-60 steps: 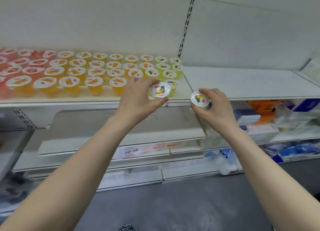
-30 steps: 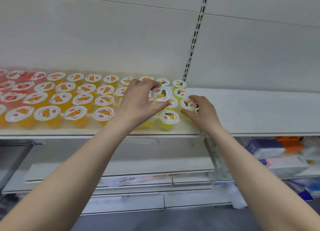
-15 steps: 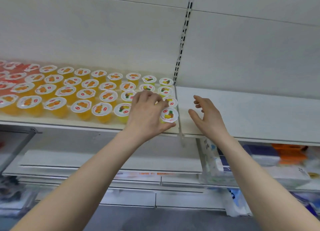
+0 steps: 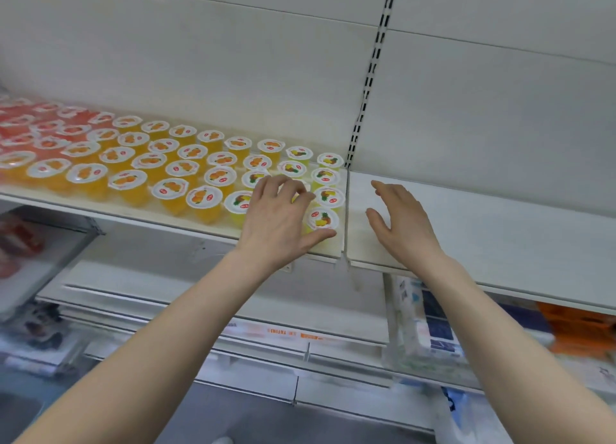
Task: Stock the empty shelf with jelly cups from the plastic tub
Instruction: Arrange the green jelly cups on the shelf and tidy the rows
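Rows of jelly cups fill the left shelf section (image 4: 186, 225): red ones (image 4: 20, 127) far left, orange ones (image 4: 173, 187) in the middle, yellow pineapple ones (image 4: 328, 195) at the right end. My left hand (image 4: 283, 217) holds a pineapple jelly cup (image 4: 321, 218) that stands at the front right corner, with the thumb along its front and curled fingers behind it. My right hand (image 4: 400, 223) hovers with spread fingers, holding nothing, over the white shelf board (image 4: 500, 240) right of the seam. The plastic tub is out of view.
A slotted upright rail (image 4: 366, 94) runs up the back wall between the two shelf sections. Below are more white shelves with a plastic-wrapped pack (image 4: 416, 327) and orange packaging (image 4: 580, 320) at the right, and a price strip (image 4: 283, 332). The floor lies at the bottom.
Both hands carried a cup up to the shelf. My right hand set its cup among the yellow rows and drew back to the right. My left hand lowered its cup to the front corner.
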